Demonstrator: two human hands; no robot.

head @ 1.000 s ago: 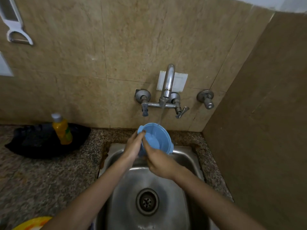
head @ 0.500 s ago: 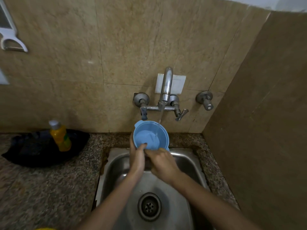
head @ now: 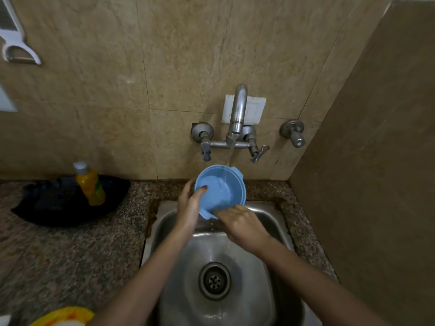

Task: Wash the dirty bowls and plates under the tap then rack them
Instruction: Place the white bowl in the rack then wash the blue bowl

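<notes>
A light blue plastic bowl (head: 223, 191) is held tilted toward me over the back of the steel sink (head: 277, 234), under the running tap (head: 237, 114). A thin stream of water falls into its far side. My left hand (head: 188, 205) grips the bowl's left rim, thumb inside. My right hand (head: 242, 224) holds the bowl's lower edge from beneath, its fingers hidden behind the bowl. The edge of a yellow plate (head: 63, 316) shows at the bottom left.
An orange dish soap bottle (head: 90, 184) stands on a black cloth (head: 54, 208) on the speckled granite counter (head: 70, 255) left of the sink. The drain (head: 214, 280) lies in the sink's middle. A tiled wall rises close on the right. A white peeler (head: 16, 45) hangs top left.
The bowl has turned so its opening faces me more fully and shifted slightly right under the stream. My right hand has slid from the inside to the lower edge.
</notes>
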